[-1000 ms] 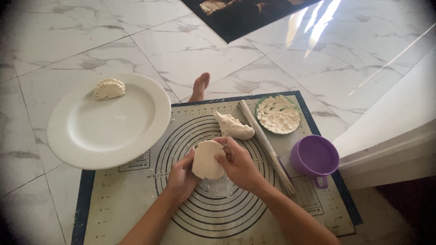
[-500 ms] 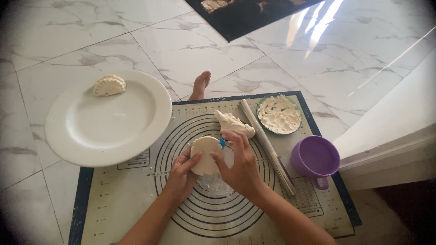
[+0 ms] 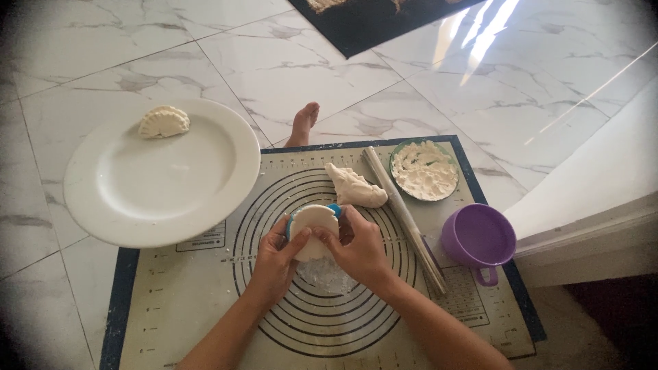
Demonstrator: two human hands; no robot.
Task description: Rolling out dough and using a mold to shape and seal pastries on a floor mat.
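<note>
Here both hands meet over the middle of the baking mat (image 3: pixel 171 308), which lies flat on the marble floor (image 3: pixel 274 62). The left hand (image 3: pixel 277 257) cups the blue dumpling press (image 3: pixel 334 209) from below, fingers curled under it, while the right hand (image 3: pixel 360 250) grips its other side with the thumb pressed onto the dough round (image 3: pixel 314 229) laid across it; holding it from both sides keeps the round centred on the mould. A patch of flour (image 3: pixel 322 274) sits just under the hands. The spare dough lump (image 3: pixel 355 186) rests just beyond, beside the rolling pin (image 3: pixel 404 219). The flour bowl (image 3: pixel 425 170) and purple cup (image 3: pixel 478 236) stand to the right, within reach. One finished dumpling (image 3: pixel 163 122) lies at the far edge of the white plate (image 3: pixel 164 185), well apart from the work.
</note>
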